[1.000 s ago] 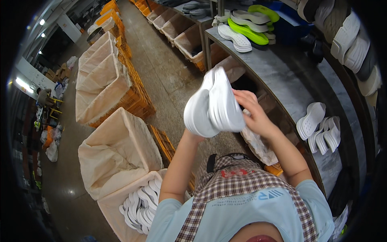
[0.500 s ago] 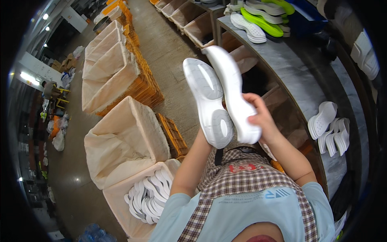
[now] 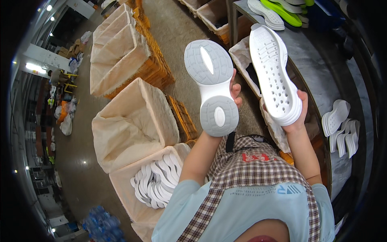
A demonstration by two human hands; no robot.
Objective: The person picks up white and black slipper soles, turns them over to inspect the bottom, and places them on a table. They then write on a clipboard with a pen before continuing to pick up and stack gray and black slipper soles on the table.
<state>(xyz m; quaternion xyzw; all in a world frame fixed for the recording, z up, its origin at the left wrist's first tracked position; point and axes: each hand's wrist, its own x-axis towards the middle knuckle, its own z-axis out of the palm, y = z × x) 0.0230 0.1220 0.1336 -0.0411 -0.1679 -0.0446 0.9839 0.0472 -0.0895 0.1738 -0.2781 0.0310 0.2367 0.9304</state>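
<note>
In my left hand (image 3: 236, 92) is a white shoe sole (image 3: 213, 89) with grey patterned tread pads facing up; my fingers curl round its right edge and the palm is hidden behind it. My right hand (image 3: 297, 115) grips the heel end of a second white shoe sole (image 3: 271, 68). Its inner face, dotted with holes and short slots, is turned up. Both soles are held upright in front of me, side by side with a gap between them.
At lower left, a cloth-lined bin (image 3: 117, 183) holds several white soles (image 3: 157, 181). Another lined bin (image 3: 135, 125) and a row of lined orange crates (image 3: 151, 68) stand beyond. On the right, a grey workbench (image 3: 310, 60) carries white soles (image 3: 342, 131) and green ones (image 3: 282, 13).
The two soles have moved apart. My right hand has swung its sole right and turned it from side-on to inner face up. The left sole's tread now faces up more squarely.
</note>
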